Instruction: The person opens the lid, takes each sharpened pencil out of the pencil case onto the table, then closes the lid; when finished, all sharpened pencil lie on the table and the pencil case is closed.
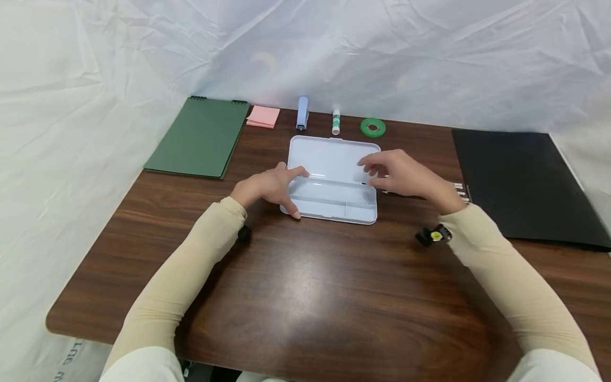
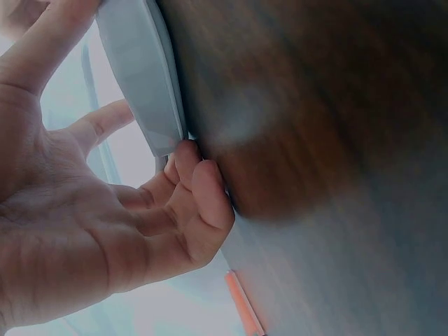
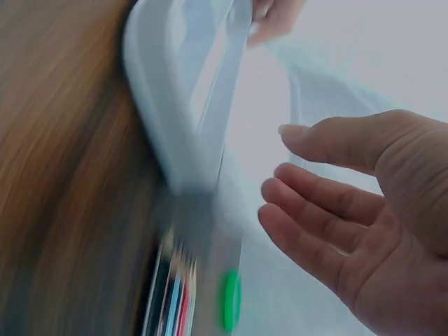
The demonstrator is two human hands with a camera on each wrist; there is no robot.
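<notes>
An open white pencil case (image 1: pixel 334 180) lies in the middle of the brown table (image 1: pixel 305 297), lid (image 1: pixel 329 156) laid flat away from me and the divided tray (image 1: pixel 343 207) toward me. My left hand (image 1: pixel 279 188) grips the tray's left end, thumb at the near corner and index finger along the hinge. The left wrist view shows the left hand's fingers (image 2: pixel 199 189) curled against the corner of the case (image 2: pixel 140 77). My right hand (image 1: pixel 396 172) hovers over the right end with relaxed fingers (image 3: pixel 315 203) and holds nothing. The case (image 3: pixel 164 105) sits just beside it.
Along the back stand a green spiral notebook (image 1: pixel 200 137), pink sticky notes (image 1: pixel 263 116), a blue stapler (image 1: pixel 302 112), a glue stick (image 1: pixel 336 122) and a green tape roll (image 1: pixel 373 127). A black folder (image 1: pixel 525 185) lies at right, with pens (image 1: pixel 458 190) beside it.
</notes>
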